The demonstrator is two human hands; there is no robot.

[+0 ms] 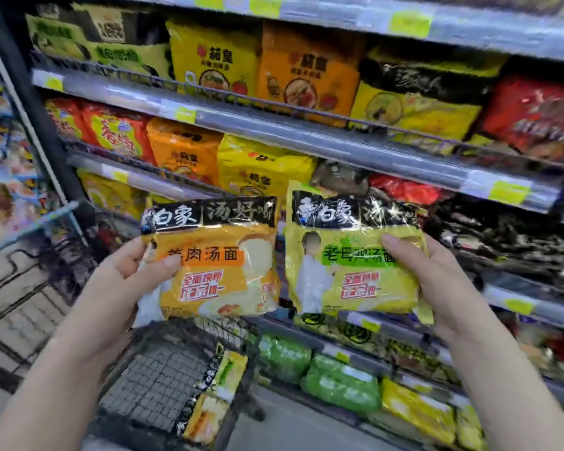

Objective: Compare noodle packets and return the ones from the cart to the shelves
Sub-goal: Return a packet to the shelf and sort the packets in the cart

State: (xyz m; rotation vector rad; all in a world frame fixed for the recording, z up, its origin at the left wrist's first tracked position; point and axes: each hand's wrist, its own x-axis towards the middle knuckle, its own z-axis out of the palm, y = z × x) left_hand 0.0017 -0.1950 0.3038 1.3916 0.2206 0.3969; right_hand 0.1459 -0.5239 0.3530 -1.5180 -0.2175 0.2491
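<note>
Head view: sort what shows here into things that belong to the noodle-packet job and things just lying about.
Job:
orange packet in the left hand
yellow-green packet in the right hand
two loose packets in the cart
shelves

Just there:
green packs on a low shelf
red packs upper right
blurred goods far left

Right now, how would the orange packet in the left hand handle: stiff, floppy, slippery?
Probably light: the left hand holds the orange packet by one edge. Its glossy film looks slippery. The noodle block showing through likely keeps it stiff.
</note>
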